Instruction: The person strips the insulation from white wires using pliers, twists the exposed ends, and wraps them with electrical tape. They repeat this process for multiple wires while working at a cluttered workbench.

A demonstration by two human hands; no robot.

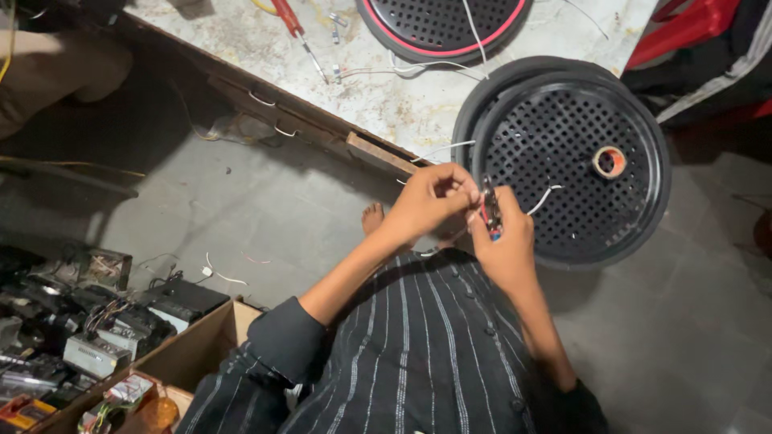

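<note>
The left hand is closed in a pinch on a thin white wire, while the right hand is closed around a small pair of pliers with red and blue on the handles, its tip set against the wire just where the left fingers hold it. Both hands meet in front of the person's striped dark shirt, right beside a black round perforated grille that leans off the edge of the counter. The wire runs from the hands onto the grille, where a small roll of tape lies on the holes. As I judge it, the wire end is being worked right now and is not yet joined or taped, since the tape sits untouched and loose wire ends show. A second grille with a red ring and a red-handled screwdriver lie on the counter, well apart. A cardboard box of electronic parts sits on the floor to the left.
</note>
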